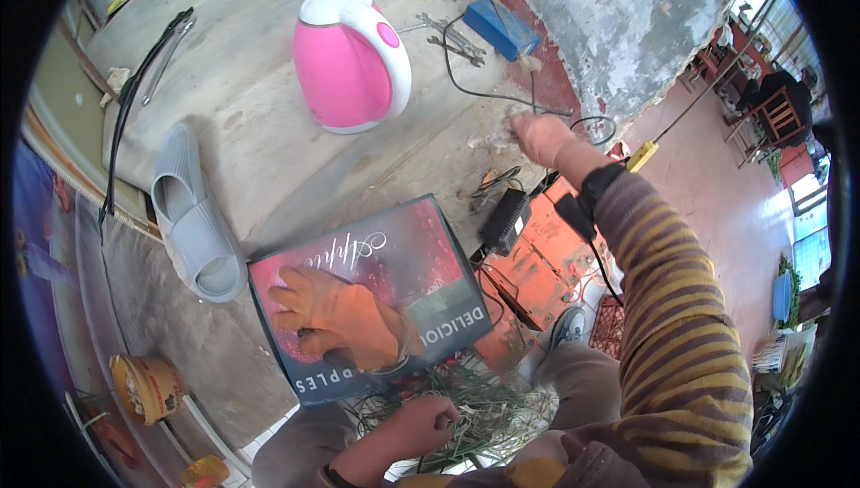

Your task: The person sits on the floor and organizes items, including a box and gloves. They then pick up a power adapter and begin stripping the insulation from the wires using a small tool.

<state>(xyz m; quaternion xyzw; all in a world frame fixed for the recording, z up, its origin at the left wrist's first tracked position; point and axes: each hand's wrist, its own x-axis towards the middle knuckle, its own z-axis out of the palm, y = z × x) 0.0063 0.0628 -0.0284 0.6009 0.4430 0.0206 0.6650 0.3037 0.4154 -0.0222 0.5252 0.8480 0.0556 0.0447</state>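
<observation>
My right hand (542, 138) reaches onto the concrete ledge, fingers closed at a small pale, translucent thing that I cannot make out. Black cables and a blue box (497, 26) lie just beyond it. Below my right arm are orange batteries (528, 259) with a black charger (502, 224) on them. My left hand (421, 425), low in the view, is curled closed over green stalks (484, 434); whatever it holds is hidden. Just above it an orange glove (345, 318) lies on an apple carton (421, 228).
A pink-and-white kettle (336, 67), wrenches (452, 40), a grey slipper (197, 219) and a black cable sit on the ledge. A round tub (143, 389) stands at lower left. At far right, across the red floor (690, 174), a person (784, 98) is by a wooden chair.
</observation>
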